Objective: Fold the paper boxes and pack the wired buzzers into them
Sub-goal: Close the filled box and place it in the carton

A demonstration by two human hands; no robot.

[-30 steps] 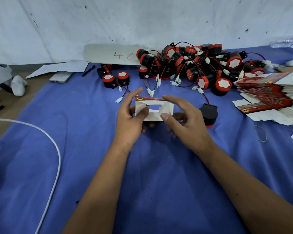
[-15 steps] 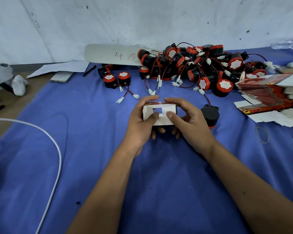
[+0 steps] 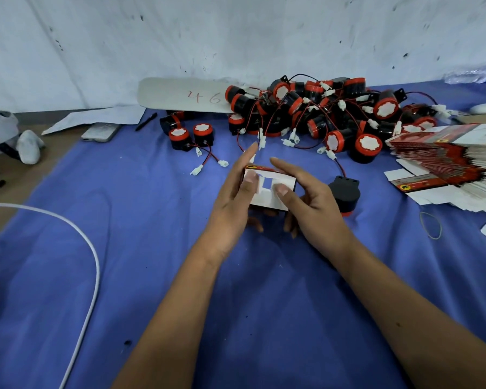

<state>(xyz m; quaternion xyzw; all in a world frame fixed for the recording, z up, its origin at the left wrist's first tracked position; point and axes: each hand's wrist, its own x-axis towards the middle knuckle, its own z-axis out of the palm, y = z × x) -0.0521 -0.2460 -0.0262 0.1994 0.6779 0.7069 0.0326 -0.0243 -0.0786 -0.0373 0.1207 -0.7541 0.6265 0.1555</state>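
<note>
Your left hand (image 3: pixel 233 204) and right hand (image 3: pixel 312 209) both grip the half-folded paper box (image 3: pixel 268 189) at centre above the blue desk (image 3: pixel 152 248), thumbs pressing its white flaps, one buzzer (image 3: pixel 345 193) at 3 o'clock just beside your right hand, buzzer pile (image 3: pixel 320 113) at 12 o'clock, flat box stack (image 3: pixel 446 161) at 2 o'clock.

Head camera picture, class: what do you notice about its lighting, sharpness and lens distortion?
In the head view, light is soft and even, with only faint shadow under the hands on the blue cloth. The paper box and buzzer pile look slightly soft. The wide lens stretches the forearms toward the bottom edge, and the bottle at the far right blurs.
</note>
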